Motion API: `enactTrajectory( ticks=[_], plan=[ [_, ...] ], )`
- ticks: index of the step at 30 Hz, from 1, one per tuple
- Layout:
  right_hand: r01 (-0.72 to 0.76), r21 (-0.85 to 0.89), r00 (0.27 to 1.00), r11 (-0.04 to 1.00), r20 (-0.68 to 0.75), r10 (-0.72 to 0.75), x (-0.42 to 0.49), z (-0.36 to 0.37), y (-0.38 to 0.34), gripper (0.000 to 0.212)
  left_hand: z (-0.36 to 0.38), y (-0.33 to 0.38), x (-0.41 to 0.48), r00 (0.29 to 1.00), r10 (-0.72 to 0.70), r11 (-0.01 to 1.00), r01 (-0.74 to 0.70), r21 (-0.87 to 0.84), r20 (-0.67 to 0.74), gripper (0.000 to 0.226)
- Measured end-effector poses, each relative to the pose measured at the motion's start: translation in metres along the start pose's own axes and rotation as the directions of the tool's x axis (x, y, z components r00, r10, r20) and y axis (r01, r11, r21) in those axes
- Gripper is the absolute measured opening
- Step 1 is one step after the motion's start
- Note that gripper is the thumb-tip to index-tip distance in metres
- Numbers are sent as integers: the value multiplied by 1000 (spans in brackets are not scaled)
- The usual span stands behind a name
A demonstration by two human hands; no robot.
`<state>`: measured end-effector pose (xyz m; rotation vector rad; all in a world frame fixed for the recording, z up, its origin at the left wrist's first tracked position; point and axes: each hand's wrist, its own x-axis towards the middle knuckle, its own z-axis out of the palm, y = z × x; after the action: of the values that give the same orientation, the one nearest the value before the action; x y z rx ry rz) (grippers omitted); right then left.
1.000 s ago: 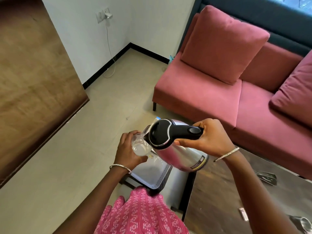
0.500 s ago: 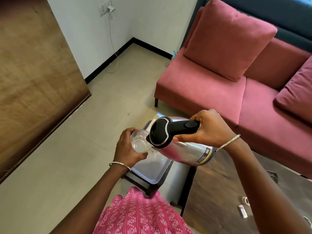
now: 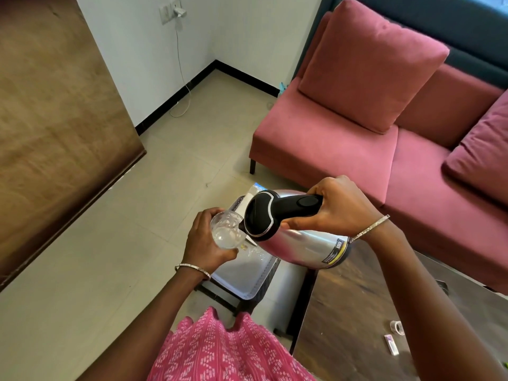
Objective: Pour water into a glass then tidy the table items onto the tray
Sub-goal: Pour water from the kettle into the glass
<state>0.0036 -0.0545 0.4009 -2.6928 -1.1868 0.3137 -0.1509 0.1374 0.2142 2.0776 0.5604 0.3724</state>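
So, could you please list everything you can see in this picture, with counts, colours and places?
kettle: one, steel with black lid and handle, tilted toward the glass, upper middle
glass: one, clear, at the kettle's spout
tray: one, silvery, under the glass and kettle
table: one, dark wood, lower right
small packet: one, white, on the table
small ring: one, clear, on the table near the packet
sofa: one, pink-red, upper right
cushions: two, pink-red, on the sofa
charger cable: one, white, hanging from the wall socket, upper left
left hand: one, holds the glass
right hand: one, grips the kettle's handle
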Motion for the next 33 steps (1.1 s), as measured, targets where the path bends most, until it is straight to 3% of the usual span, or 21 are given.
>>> enactTrajectory(
  ticks=[33],
  plan=[
    [-10,-46,999,999,37,12,18,-2,-2,76,-1,-4,11,1000,-12,1000,12,-19,9,89]
  ],
)
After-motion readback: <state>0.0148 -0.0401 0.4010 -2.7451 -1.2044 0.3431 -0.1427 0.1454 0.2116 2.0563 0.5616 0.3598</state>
